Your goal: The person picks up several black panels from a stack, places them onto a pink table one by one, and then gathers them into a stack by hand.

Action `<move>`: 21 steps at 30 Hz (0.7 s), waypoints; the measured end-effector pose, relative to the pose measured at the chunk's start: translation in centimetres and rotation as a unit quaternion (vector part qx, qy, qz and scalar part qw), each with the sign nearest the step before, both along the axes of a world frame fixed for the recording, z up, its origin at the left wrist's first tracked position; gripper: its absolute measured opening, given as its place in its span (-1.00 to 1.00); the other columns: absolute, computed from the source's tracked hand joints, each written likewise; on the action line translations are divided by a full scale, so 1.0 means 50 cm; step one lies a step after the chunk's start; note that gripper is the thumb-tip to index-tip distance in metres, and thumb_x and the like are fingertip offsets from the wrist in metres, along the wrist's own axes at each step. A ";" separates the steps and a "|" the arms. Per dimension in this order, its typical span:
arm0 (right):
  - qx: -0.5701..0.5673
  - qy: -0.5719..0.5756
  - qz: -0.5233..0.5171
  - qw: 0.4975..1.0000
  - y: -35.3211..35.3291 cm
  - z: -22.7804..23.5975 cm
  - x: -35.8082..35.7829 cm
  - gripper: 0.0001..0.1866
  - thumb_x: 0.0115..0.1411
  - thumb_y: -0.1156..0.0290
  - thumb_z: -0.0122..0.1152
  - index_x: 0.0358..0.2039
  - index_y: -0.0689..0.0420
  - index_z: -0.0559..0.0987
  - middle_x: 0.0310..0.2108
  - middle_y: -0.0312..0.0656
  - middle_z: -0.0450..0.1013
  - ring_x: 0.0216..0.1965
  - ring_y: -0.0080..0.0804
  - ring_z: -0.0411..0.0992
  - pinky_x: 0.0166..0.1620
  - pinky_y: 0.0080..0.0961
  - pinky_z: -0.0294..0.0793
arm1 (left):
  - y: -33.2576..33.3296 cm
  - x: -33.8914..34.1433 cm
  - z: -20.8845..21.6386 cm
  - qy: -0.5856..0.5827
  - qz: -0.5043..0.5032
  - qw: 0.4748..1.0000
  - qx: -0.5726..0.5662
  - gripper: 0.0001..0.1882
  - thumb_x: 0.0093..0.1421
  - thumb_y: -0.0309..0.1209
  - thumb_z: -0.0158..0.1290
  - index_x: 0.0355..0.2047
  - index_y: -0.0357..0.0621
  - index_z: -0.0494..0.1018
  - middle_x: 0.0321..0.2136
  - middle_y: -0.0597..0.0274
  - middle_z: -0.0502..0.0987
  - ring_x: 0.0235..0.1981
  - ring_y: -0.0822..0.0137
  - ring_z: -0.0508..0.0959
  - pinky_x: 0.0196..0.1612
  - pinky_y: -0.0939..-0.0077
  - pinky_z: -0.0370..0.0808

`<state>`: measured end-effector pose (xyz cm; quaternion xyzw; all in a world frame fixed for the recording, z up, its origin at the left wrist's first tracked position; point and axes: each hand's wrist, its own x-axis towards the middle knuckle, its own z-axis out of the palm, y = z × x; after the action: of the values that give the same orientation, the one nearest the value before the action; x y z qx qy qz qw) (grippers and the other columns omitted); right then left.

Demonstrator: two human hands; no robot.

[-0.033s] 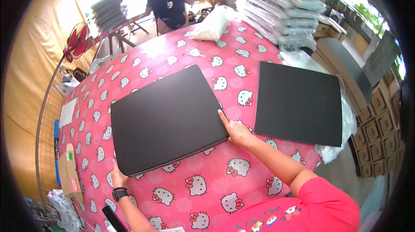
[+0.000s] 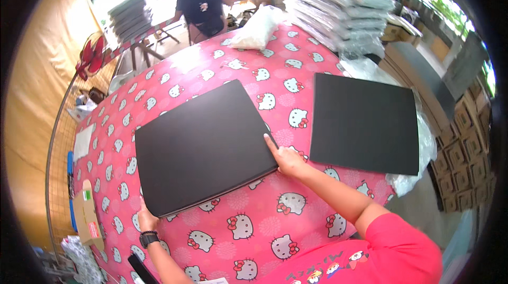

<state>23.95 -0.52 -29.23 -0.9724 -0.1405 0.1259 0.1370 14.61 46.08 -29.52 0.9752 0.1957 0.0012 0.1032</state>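
Note:
A large flat black box (image 2: 203, 149) with layered near edges lies on the pink table in front of me, turned at an angle. My left hand (image 2: 147, 217) grips its near left corner, a thumb along the side and the other fingers mostly hidden. At the right edge, my right hand (image 2: 286, 158) holds on near the corner; one finger stretches along the top rim and the rest curl out of sight below. To the right lies a second black panel (image 2: 365, 124), which neither hand touches, with clear plastic wrap (image 2: 410, 178) under its outer edge.
A patterned pink cloth covers the table (image 2: 264, 231). Plastic-wrapped panels (image 2: 344, 11) are stacked at the far right, near a white bag (image 2: 257, 29). A cardboard piece (image 2: 87, 215) and a black phone-like object (image 2: 142, 268) lie left. A person (image 2: 202, 6) sits beyond; brown cartons (image 2: 460, 162) stand right.
The whole view has shifted very slightly. Both hands keep their places on the black box, which has not visibly moved on the table.

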 end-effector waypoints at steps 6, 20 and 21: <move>-0.013 -0.051 -0.046 0.998 0.002 -0.024 -0.020 -0.06 -0.07 0.66 -0.02 0.23 0.00 -0.31 -0.42 0.11 0.39 -0.37 -0.08 0.46 -0.38 -0.27 0.50 | 0.003 -0.003 -0.003 -0.011 -0.005 1.000 -0.009 0.00 -0.28 -0.51 0.22 0.16 -0.23 -0.10 -0.47 -0.14 0.50 -0.43 -0.02 0.53 -0.35 0.26 0.46; 0.453 -0.267 -0.361 0.770 -0.645 0.156 -0.143 -0.81 -0.02 0.35 0.14 -0.51 0.22 0.55 -0.61 -0.19 0.48 -0.55 -0.51 0.45 -0.40 -0.57 0.42 | -0.526 0.201 0.177 -0.186 -0.268 0.930 -0.170 -0.35 -0.13 -0.42 0.16 -0.01 -0.37 0.24 -0.04 -0.17 0.31 0.03 0.05 0.31 0.08 0.34 0.21; 0.449 -0.305 -0.394 0.742 -0.742 0.145 -0.155 -0.80 -0.03 0.35 0.13 -0.48 0.24 0.55 -0.57 -0.15 0.49 -0.50 -0.49 0.46 -0.37 -0.56 0.42 | -0.616 0.219 0.168 -0.154 -0.301 0.920 -0.199 -0.33 -0.10 -0.36 0.18 0.01 -0.38 0.21 -0.02 -0.15 0.30 0.05 0.06 0.29 0.10 0.36 0.19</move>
<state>16.22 -37.64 -22.00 -0.7538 0.1805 -0.3200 0.5448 25.57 15.29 -21.14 0.9353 -0.1289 0.0817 0.3193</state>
